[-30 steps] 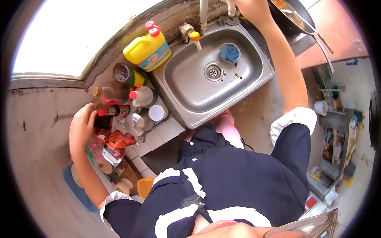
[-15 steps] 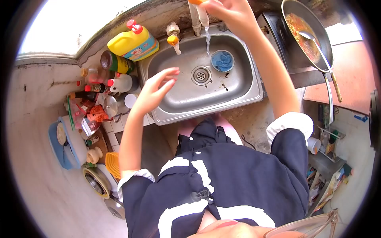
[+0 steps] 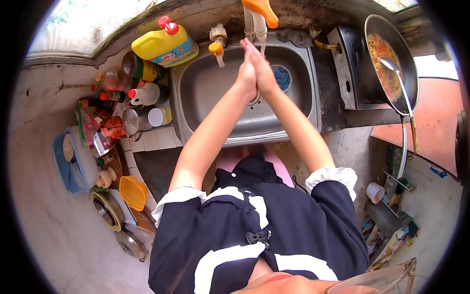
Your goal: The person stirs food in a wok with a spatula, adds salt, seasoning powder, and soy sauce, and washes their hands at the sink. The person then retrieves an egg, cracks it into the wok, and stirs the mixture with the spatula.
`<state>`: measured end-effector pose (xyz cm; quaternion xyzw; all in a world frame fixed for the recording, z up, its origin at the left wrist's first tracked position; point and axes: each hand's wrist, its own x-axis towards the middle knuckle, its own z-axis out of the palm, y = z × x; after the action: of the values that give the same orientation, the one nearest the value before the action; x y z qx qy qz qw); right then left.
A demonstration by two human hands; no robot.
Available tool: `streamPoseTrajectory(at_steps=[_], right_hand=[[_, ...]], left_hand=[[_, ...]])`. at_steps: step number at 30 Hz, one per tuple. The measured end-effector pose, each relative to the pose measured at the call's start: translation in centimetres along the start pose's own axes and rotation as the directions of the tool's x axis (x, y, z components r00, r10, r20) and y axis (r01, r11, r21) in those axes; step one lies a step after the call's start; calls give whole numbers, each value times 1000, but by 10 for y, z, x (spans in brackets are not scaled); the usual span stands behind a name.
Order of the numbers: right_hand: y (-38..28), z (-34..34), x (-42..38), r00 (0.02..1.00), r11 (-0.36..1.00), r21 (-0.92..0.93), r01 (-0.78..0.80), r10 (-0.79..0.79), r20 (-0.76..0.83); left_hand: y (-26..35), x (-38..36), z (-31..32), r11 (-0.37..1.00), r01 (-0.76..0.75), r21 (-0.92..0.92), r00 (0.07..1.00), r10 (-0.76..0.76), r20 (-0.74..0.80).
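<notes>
My left hand (image 3: 246, 74) and my right hand (image 3: 264, 74) are pressed palm to palm over the metal sink (image 3: 205, 93), fingers stretched out and nothing visible between them. Their fingertips reach just below the white spout (image 3: 260, 35) of the tap with the orange lever (image 3: 264, 11). A thin stream of water comes down beside the right fingers. Behind the right hand, a round bowl (image 3: 282, 77) holding something blue sits in the sink. The drain is mostly hidden by the hands.
A second tap (image 3: 216, 48) is left of the hands. Further left stand a yellow jug (image 3: 166, 46), bottles and an orange basket (image 3: 133, 192). On the right, a pan (image 3: 386, 73) with food and a ladle rests on the stove (image 3: 342, 73).
My right hand has come down from the orange tap lever. My left hand has moved right and up, and the two now touch under the spout.
</notes>
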<state>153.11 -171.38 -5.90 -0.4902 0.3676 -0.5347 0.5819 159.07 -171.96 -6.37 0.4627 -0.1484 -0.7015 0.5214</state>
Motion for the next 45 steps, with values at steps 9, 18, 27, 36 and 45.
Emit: streamPoseTrajectory(at_steps=[9, 18, 27, 36, 45], right_hand=[[-6, -15, 20, 955, 745, 661, -92, 254, -153], [-17, -10, 19, 943, 692, 712, -115, 301, -141], [-21, -2, 14, 927, 602, 796, -70, 333, -170], [-31, 1, -3, 924, 685, 725, -75, 321, -208], [-31, -35, -87, 816, 734, 679, -21, 405, -412]], left_hand=[[1, 14, 28, 915, -345, -208, 938, 335, -83], [10, -8, 40, 853, -422, -306, 906, 388, -168], [6, -3, 27, 787, -275, -552, 958, 273, -87], [16, -31, 38, 831, -257, -493, 966, 208, -153], [-63, -75, 26, 746, 164, -646, 930, 102, 353]])
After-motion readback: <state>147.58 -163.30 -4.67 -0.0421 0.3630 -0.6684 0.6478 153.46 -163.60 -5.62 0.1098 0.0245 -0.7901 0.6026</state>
